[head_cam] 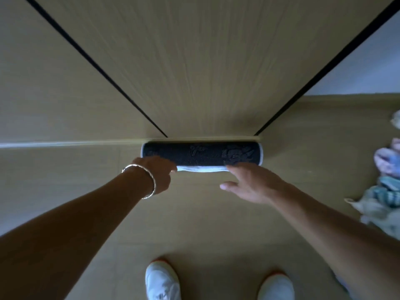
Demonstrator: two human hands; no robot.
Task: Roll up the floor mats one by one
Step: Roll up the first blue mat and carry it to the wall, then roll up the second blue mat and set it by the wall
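Rolling nearly done: dark mat [201, 153] fully rolled; left hand [157, 172] fingers hidden, right hand [251, 182] spread open against it.

One head-worn wide-angle view looks steeply down and forward at the floor [194, 224] from standing height; shoes [162, 280] sit at 6 o'clock, a wooden door [205, 72] rises toward 12, and lines bow near the edges
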